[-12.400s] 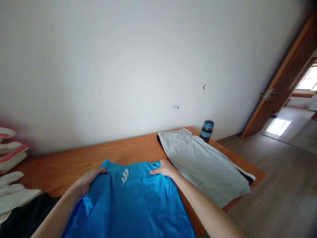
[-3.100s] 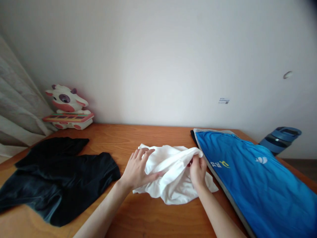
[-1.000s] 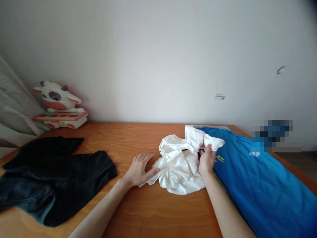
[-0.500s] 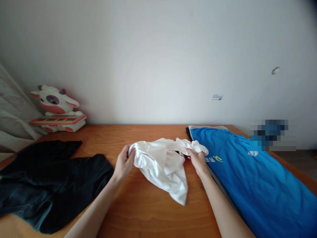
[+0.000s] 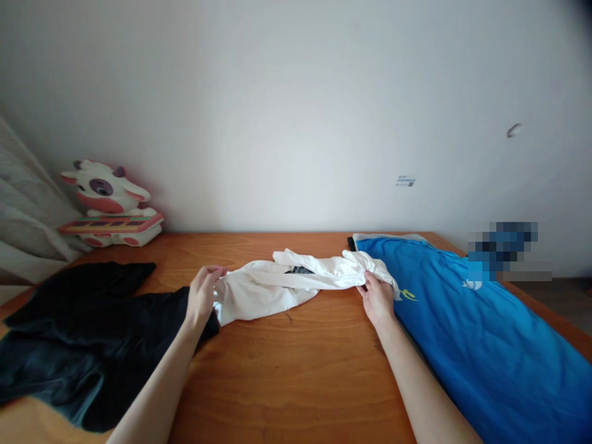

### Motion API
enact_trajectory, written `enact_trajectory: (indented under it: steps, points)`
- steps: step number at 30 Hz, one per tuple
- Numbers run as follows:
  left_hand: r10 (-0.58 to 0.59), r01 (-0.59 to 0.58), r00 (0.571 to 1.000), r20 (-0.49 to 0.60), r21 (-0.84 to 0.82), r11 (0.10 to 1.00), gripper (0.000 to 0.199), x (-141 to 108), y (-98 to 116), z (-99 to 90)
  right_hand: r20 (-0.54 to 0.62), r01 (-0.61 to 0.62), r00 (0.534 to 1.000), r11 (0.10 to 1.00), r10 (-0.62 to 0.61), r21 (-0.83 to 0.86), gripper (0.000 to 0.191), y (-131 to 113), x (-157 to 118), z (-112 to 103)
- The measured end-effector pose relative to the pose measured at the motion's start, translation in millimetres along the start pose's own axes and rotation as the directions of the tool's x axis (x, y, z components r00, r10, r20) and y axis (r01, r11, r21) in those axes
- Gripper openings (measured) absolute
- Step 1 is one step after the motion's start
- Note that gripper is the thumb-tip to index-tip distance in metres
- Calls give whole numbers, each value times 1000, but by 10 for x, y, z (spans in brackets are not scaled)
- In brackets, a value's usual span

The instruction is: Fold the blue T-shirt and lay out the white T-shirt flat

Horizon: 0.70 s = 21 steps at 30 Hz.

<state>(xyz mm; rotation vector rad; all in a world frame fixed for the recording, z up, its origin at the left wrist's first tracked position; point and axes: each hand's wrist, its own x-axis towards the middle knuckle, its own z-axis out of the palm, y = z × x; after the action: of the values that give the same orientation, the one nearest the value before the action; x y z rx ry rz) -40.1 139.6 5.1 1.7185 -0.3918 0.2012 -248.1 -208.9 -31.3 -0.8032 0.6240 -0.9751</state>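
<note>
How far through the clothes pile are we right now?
Done: a blue shirt lies flat on a stack at the right of the table. In hand: the left hand and the right hand each grip an end of the white garment, stretched between them but bunched, not yet flat. Left: the dark garment lies crumpled at the left.

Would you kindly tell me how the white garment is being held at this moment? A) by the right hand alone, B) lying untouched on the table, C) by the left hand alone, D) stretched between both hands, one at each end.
D: the left hand pinches one end of the white garment and the right hand grips the other, the cloth drawn out between them.
</note>
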Motion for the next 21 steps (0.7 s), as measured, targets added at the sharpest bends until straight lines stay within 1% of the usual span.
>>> enact_trajectory:
  steps: [1, 2, 3, 4, 5, 6, 7, 8, 9, 10, 11, 12, 13, 14, 15, 16, 17, 18, 19, 20, 21]
  points:
    - [60, -78, 992, 110, 161, 984, 32, -42, 4, 36, 28, -8, 1000, 1000, 8, 14, 27, -3, -18, 13]
    - [121, -188, 966, 228, 304, 934, 40, -92, 15, 83, 61, -18, 998, 999, 16, 32, 27, -8, -38, 27]
    - [167, -308, 924, 344, 410, 859, 47, -145, 35, 134, 92, -28, 996, 998, 23, 51, 27, -13, -56, 40]
    - [187, -409, 875, 446, 477, 778, 51, -197, 64, 184, 114, -35, 993, 997, 26, 71, 27, -18, -71, 50]
    - [177, -477, 833, 524, 518, 710, 48, -244, 102, 227, 123, -38, 992, 995, 27, 88, 27, -22, -81, 56]
    - [147, -515, 801, 580, 543, 664, 42, -283, 151, 258, 116, -37, 993, 994, 25, 101, 27, -26, -86, 60]
    - [107, -529, 777, 621, 552, 645, 35, -313, 212, 272, 102, -35, 994, 993, 24, 110, 27, -29, -86, 62]
    - [64, -532, 749, 659, 541, 652, 31, -334, 282, 269, 86, -34, 996, 993, 24, 115, 27, -32, -85, 64]
    - [16, -525, 706, 708, 508, 683, 27, -346, 360, 251, 72, -35, 997, 993, 27, 114, 27, -37, -85, 70]
    - [-39, -503, 636, 771, 452, 737, 24, -351, 439, 222, 67, -37, 997, 993, 30, 110, 27, -43, -92, 81]
    - [-90, -454, 539, 837, 379, 807, 22, -350, 514, 188, 75, -36, 997, 994, 29, 102, 28, -51, -107, 99]
    - [-126, -374, 434, 892, 305, 876, 21, -345, 576, 155, 103, -34, 994, 995, 24, 90, 28, -61, -133, 123]
    - [-139, -278, 350, 926, 245, 929, 24, -336, 620, 130, 156, -36, 987, 997, 24, 74, 28, -73, -170, 153]
    - [-132, -192, 332, 934, 204, 960, 29, -327, 640, 117, 233, -49, 972, 997, 35, 52, 28, -85, -217, 186]
    - [-113, -139, 397, 911, 181, 974, 33, -318, 633, 119, 321, -71, 945, 997, 60, 21, 27, -96, -270, 218]
    - [-80, -131, 526, 847, 173, 976, 36, -310, 601, 135, 406, -99, 909, 995, 98, -17, 27, -103, -324, 247]
    - [-28, -165, 668, 744, 185, 969, 39, -306, 546, 165, 473, -129, 869, 990, 143, -62, 26, -107, -375, 270]
    - [38, -221, 778, 628, 215, 951, 46, -306, 475, 204, 517, -155, 835, 982, 188, -106, 25, -105, -416, 283]
    - [107, -281, 840, 531, 257, 925, 56, -313, 395, 250, 533, -170, 817, 975, 221, -143, 25, -99, -444, 286]
    - [161, -332, 863, 480, 297, 895, 65, -325, 316, 297, 525, -178, 815, 968, 244, -174, 24, -89, -460, 279]
    - [184, -369, 857, 481, 325, 870, 66, -343, 244, 344, 506, -184, 822, 962, 263, -200, 23, -77, -462, 262]
